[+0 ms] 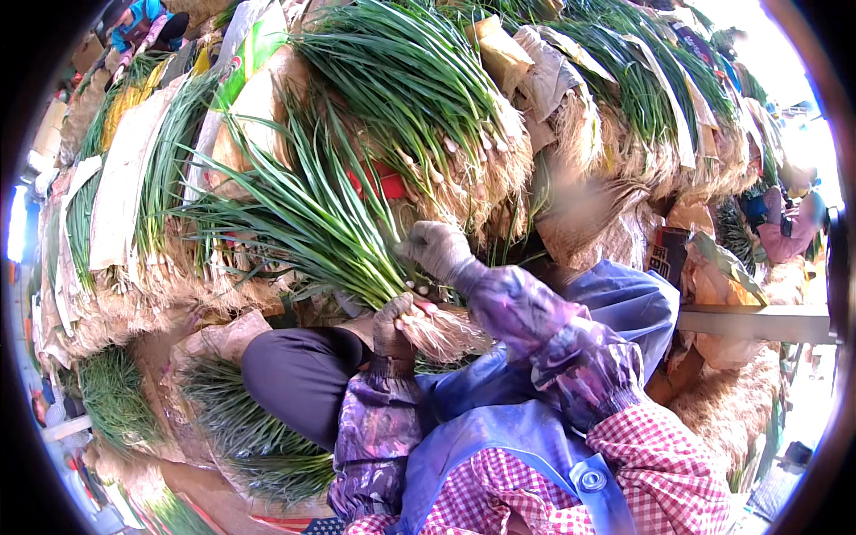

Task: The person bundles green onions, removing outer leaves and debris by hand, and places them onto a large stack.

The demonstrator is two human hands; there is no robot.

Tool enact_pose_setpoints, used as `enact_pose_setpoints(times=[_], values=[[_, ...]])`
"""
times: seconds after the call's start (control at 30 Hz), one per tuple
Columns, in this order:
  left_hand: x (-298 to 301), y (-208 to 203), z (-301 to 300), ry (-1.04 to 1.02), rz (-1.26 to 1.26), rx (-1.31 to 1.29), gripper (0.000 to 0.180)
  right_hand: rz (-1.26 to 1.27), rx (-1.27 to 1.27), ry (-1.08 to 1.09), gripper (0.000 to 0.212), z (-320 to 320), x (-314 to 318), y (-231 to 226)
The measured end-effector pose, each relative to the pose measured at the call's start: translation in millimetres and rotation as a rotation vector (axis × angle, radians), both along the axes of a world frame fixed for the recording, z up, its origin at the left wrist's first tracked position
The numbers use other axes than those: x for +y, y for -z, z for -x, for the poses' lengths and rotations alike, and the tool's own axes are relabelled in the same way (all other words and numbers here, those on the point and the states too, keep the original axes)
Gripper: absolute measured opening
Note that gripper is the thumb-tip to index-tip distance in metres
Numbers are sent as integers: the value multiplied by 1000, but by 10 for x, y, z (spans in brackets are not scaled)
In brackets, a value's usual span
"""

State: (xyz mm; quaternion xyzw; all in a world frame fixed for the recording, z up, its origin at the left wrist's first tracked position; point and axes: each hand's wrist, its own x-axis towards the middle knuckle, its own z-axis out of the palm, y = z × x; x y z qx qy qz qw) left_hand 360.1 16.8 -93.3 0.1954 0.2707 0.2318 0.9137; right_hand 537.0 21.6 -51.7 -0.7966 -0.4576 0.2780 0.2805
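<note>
Left hand (392,328): fingers wrapped round a bunch of leafy greens (357,259), low on the pale stems just above the roots. Bunch tilts, long green leaves fanning to upper left, root tuft (450,333) pointing right over the person's lap. Right hand (437,250), grey glove, fingers curled, at the right side of the same bunch, higher up than the left; can't tell if it pinches a stem or only touches.

Person seated, knees bent: dark trouser leg (299,379) at left, blue cloth over the right knee. Purple patterned sleeves (379,437), red-and-white checked shirt (660,455), blue apron (499,428).

Big heap of greens (401,80) beyond the hands, roots facing the person. Red item (390,182) partly hidden beneath the leaves. More bunches at left (165,187) and upper right (637,89), brown paper sheets (254,143) between them. Dark green bunches (245,410) lower left, beside the dark leg. Pale beam (758,323) at right. Another person (143,22) upper left, one more (789,227) near right rim, blurry.
</note>
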Motion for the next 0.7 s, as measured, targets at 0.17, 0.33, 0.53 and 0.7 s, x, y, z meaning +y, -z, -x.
enact_pose_setpoints(times=[0.17,0.33,0.53,0.7], values=[[-70,-257,-142,-159,125,-484,35,508,-374,-431,18,-253,-129,155],[20,-336,-174,-118,109,-432,51,-77,-472,61,42,-565,-79,164],[-31,-483,-140,-255,57,-580,48,427,-492,-567,19,-442,-255,101],[51,-431,-74,-248,-43,-412,52,389,-529,-329,30,-501,-129,84]])
